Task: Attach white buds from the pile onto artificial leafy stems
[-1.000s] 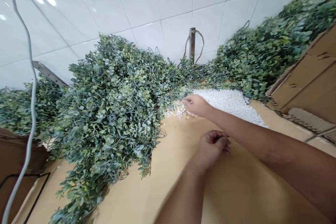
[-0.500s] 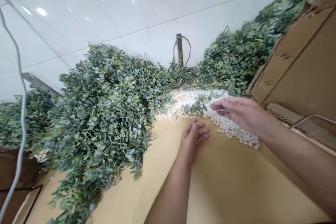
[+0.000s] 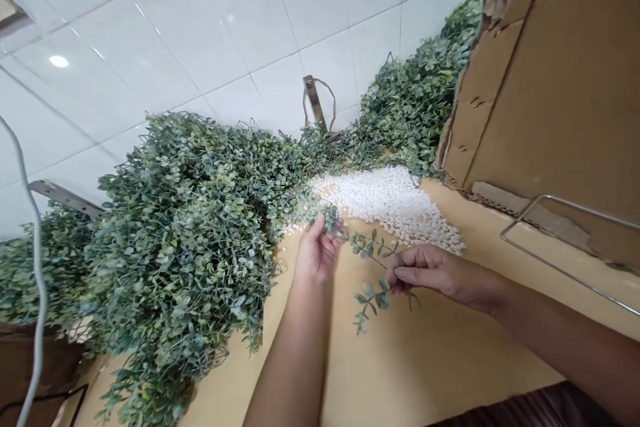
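My right hand (image 3: pixel 420 271) pinches an artificial eucalyptus sprig (image 3: pixel 371 299) by its thin stem. Small green leaves stick out on its left side, and the stem's far end reaches toward my other hand. My left hand (image 3: pixel 319 253) is curled round leafy greenery (image 3: pixel 327 215), thumb raised; whether this is the same sprig or a second one I cannot tell. Just beyond both hands, a spread of small white beads (image 3: pixel 385 197) lies on the tan tabletop (image 3: pixel 380 373). A large heap of artificial foliage (image 3: pixel 200 233) rises to the left of my left hand.
More foliage (image 3: pixel 415 100) is piled against the white tiled wall (image 3: pixel 240 27). A cardboard box (image 3: pixel 560 93) stands on the right, with a bent metal wire frame (image 3: pixel 545 199) by it. A metal bracket (image 3: pixel 315 103) is on the wall; a white cable (image 3: pixel 37 267) hangs at left.
My right hand has drawn back from the beads toward me, with a sprig in its pinch. My left hand has moved forward and closed round greenery. The view has swung to the right.
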### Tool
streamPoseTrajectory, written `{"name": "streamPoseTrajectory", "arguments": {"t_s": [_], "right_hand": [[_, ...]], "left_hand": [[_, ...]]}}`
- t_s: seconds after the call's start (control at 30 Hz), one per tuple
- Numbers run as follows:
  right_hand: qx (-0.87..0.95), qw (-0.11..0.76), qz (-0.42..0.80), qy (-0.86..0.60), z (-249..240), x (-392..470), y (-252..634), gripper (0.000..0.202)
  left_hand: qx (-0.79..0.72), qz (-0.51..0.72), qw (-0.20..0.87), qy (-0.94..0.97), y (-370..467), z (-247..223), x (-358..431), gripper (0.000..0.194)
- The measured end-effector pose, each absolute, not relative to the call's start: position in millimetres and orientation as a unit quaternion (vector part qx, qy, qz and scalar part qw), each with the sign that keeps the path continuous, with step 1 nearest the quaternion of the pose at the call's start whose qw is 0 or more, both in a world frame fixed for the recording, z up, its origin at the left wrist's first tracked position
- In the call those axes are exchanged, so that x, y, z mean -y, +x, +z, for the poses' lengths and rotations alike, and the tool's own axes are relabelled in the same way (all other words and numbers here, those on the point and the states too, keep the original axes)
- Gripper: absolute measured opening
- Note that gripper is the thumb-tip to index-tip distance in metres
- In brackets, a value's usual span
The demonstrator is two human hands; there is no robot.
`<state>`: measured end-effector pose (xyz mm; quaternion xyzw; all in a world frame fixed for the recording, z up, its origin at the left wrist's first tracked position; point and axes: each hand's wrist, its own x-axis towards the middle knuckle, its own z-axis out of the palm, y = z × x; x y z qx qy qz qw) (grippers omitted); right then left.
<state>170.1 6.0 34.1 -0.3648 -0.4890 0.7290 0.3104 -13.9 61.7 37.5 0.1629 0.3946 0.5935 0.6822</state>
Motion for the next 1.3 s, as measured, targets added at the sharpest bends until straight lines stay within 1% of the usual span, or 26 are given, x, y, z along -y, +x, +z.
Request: {"name": "streamPoseTrajectory", "arguments": {"t_s": [0.07, 0.23, 0.33, 0.53, 0.67, 0.77, 0.87, 0.97, 1.0, 1.07, 1.13, 1.2, 1.23, 1.3], "right_hand": [[0.47, 0.335, 0.725, -0.375, 31, -6, 174, 0.031], [0.425, 0.384, 0.724, -0.385, 22, -3, 180, 0.034], [0.407, 0.387, 0.733, -0.384, 22, -2, 178, 0.036], [0.412, 0.385, 0.739, -0.369, 28, -2, 170, 0.04], [0.429, 0.37, 0.737, -0.369, 24, 5, 180, 0.036], [0.407, 0.376, 0.74, -0.38, 16, 11, 192, 0.034], [0.374, 0.375, 0.757, -0.383, 10, 13, 197, 0.034], [0.363, 0.366, 0.768, -0.38, 7, 14, 195, 0.034], [0.358, 0.364, 0.769, -0.384, 6, 15, 194, 0.034], [0.345, 0.363, 0.766, -0.403, 4, 16, 194, 0.034], [0.329, 0.367, 0.758, -0.427, 2, 17, 196, 0.036], [0.312, 0.372, 0.753, -0.445, 1, 18, 199, 0.038], [0.304, 0.374, 0.752, -0.449, 1, 18, 200, 0.038], [0.293, 0.374, 0.757, -0.449, 2, 19, 201, 0.04]], "left_hand": [[-0.418, 0.606, 0.648, 0.194, -16, 44, -72, 0.007], [-0.437, 0.612, 0.619, 0.228, -17, 51, -88, 0.016], [-0.442, 0.62, 0.604, 0.236, -15, 52, -93, 0.019], [-0.467, 0.646, 0.555, 0.237, -16, 54, -105, 0.014], [-0.491, 0.671, 0.51, 0.219, -42, 58, -114, 0.018], [-0.516, 0.679, 0.475, 0.216, -67, 63, -117, 0.022], [-0.545, 0.669, 0.443, 0.244, -84, 65, -119, 0.019], [-0.583, 0.643, 0.403, 0.291, -90, 63, -121, 0.011], [-0.597, 0.633, 0.386, 0.306, -91, 62, -121, 0.011], [-0.622, 0.617, 0.349, 0.333, -90, 59, -116, 0.021], [-0.636, 0.584, 0.308, 0.399, -85, 57, -102, 0.029], [-0.611, 0.479, 0.26, 0.574, -74, 55, -79, 0.026], [-0.567, 0.427, 0.271, 0.65, -66, 54, -66, 0.024], [-0.485, 0.328, 0.296, 0.754, -50, 48, -43, 0.032]]}}
